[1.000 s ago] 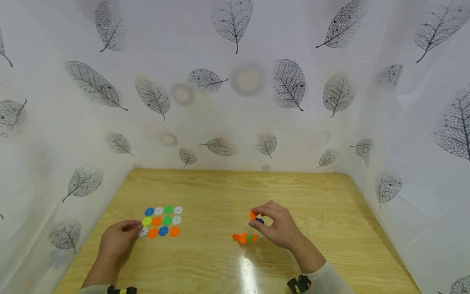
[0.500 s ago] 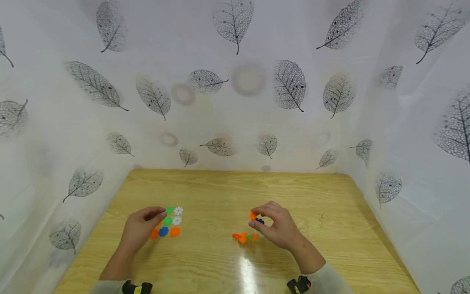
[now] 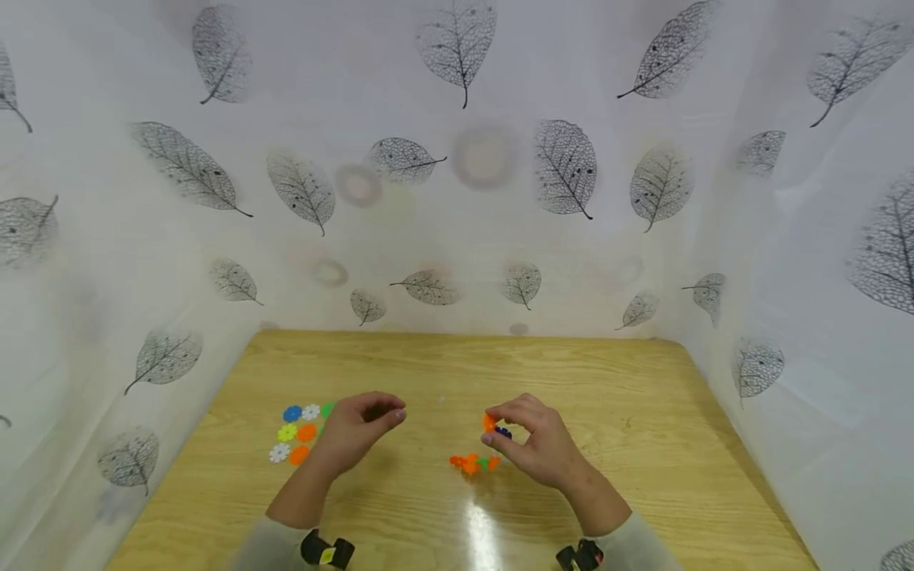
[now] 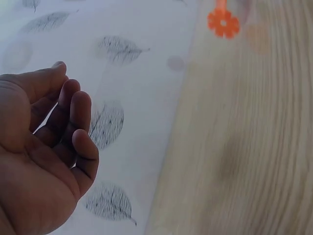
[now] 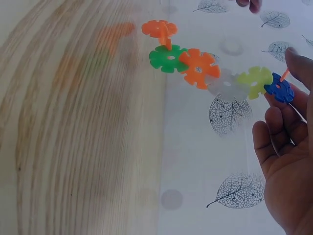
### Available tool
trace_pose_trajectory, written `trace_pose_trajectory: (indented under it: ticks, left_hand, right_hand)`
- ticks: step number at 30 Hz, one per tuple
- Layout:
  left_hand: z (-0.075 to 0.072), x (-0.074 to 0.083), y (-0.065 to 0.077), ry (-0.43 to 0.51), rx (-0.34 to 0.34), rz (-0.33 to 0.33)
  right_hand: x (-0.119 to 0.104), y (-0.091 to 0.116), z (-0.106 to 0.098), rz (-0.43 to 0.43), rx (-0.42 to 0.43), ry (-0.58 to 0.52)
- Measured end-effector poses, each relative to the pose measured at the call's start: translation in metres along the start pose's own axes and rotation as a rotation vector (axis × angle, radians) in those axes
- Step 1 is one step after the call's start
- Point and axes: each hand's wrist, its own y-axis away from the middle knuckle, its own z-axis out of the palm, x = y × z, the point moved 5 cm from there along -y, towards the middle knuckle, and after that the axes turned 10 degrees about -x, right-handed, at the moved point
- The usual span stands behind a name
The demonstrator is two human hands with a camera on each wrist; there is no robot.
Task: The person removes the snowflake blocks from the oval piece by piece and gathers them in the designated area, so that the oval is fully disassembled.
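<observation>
My right hand [image 3: 541, 446] pinches the end of a chain of interlocking plastic snowflake discs. An orange disc [image 3: 489, 422] sits at its thumb and fingertips, joined to a dark blue disc [image 5: 279, 89]. From there the chain runs through a yellow disc [image 5: 255, 82], a translucent one [image 5: 227, 84], an orange one [image 5: 199, 68] and a green one [image 5: 167, 58] to orange discs at the far end. To the left, my left hand [image 3: 351, 434] hovers over the table, fingers loosely bent and nothing visible between them. It partly covers the loose discs.
Loose snowflake discs lie in rows at the table's left, among them a blue disc [image 3: 293, 414], a yellow disc [image 3: 287, 432] and a white disc [image 3: 279, 453]. A leaf-printed white curtain [image 3: 457, 238] surrounds the wooden table [image 3: 400, 515] at the back and sides.
My left hand has moved right from the left side of the loose discs, passing over them toward the table's middle. My right hand and the chain stay nearly still.
</observation>
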Motion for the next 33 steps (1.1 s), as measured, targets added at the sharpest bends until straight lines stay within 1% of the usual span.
trace_pose_trajectory:
  ticks: [4,7,9,11,17,21,28,33]
  left_hand:
    - [0.024,0.013,-0.012,-0.011,-0.08,0.063]
    - [0.038,0.02,-0.019,-0.007,-0.113,0.109]
    - [0.045,0.024,-0.023,-0.014,-0.126,0.13]
    - [0.052,0.027,-0.027,-0.03,-0.135,0.138]
    - [0.067,0.033,-0.035,-0.066,-0.152,0.119]
    - [0.074,0.036,-0.037,-0.086,-0.162,0.106]
    - [0.087,0.041,-0.038,-0.071,-0.205,0.112]
    - [0.093,0.042,-0.04,-0.07,-0.219,0.116]
  right_hand:
    - [0.0,0.0,0.001,0.005,-0.004,-0.013]
    - [0.0,0.0,0.001,-0.001,-0.004,-0.019]
    - [-0.001,0.0,0.001,-0.011,-0.001,-0.018]
    - [-0.001,-0.001,0.001,-0.019,0.003,-0.019]
    - [-0.003,-0.004,-0.002,-0.041,0.013,-0.016]
    - [-0.003,-0.005,-0.002,-0.032,0.007,-0.022]
    - [-0.006,-0.007,0.0,-0.042,-0.003,-0.036]
    - [-0.009,-0.009,0.003,-0.061,-0.012,-0.04]
